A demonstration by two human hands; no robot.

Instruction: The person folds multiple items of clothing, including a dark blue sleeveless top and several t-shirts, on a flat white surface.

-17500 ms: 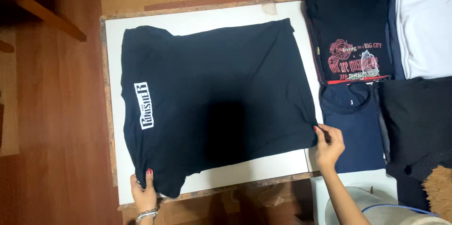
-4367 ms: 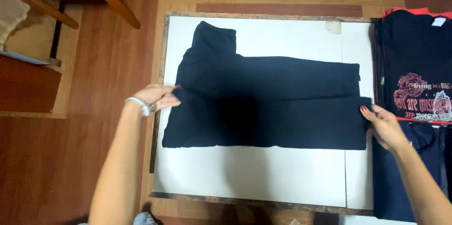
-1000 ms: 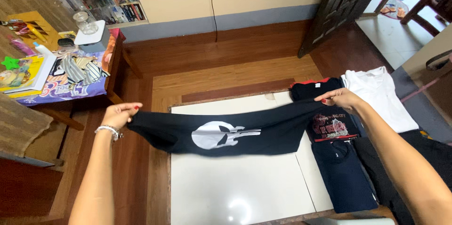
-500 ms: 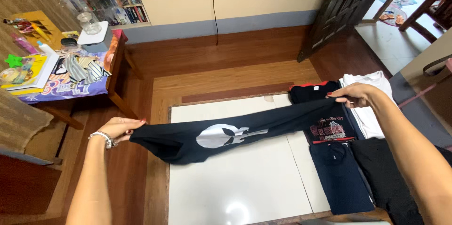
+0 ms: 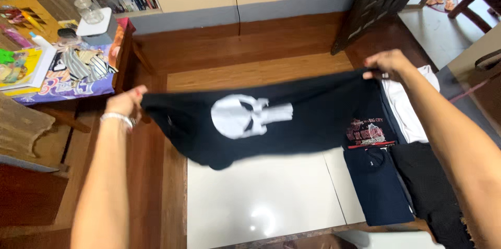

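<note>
While both hands pinch its opposite ends, the folded black T-shirt hangs stretched in the air above the white folding board, its white skull-like print facing up. The left hand has its fingers closed on the left end, a bracelet at the wrist; the right hand has its fingers closed on the right end, held a little higher, so the cloth runs taut with only its lower edge sagging toward the board. Held this way the long fold stays flat and does not drop open.

Beside the board on the right lie finished garments: a dark shirt with a red print, a navy folded shirt, a black garment and a white one. The raised shirt partly hides the red-printed one. To the left stands a wooden counter cluttered with books, bottles and a glass jar; it is well apart from the cloth.
</note>
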